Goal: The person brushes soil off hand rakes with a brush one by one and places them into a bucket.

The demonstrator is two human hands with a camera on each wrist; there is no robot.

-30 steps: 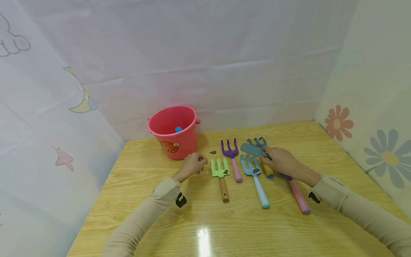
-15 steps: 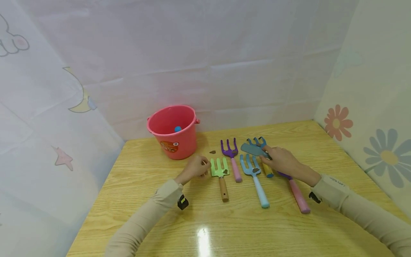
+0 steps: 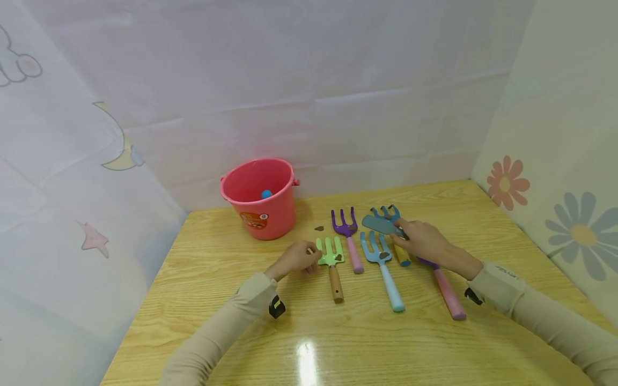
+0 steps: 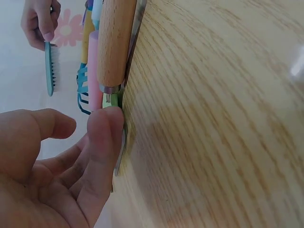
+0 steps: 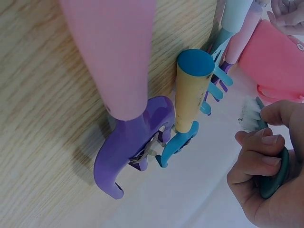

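My right hand (image 3: 426, 242) grips a grey-green brush (image 3: 379, 224) above the blue claw rake with the yellow handle (image 3: 402, 255). In the right wrist view, my fingers curl round the brush's handle (image 5: 274, 179), and pale bristles show beyond the thumb. My left hand (image 3: 294, 259) is at the left edge of the green hand fork (image 3: 331, 256), which lies flat with its wooden handle toward me. Thumb and fingers stand apart in the left wrist view; the fingertips (image 4: 102, 124) overlap the fork's green head there, so contact is unclear. A brown patch marks the green head.
A red bucket (image 3: 285, 214) with a blue object (image 3: 266, 194) inside stands behind my left hand. Right of the green fork lie a purple fork (image 3: 354, 254), a light blue fork (image 3: 390, 287) and a purple, pink-handled tool (image 3: 449, 295). A small brown piece (image 3: 319, 229) lies near the bucket.
My left hand has moved right, from beside the bucket to the green fork's edge. My right hand and the brush have stayed nearly still.
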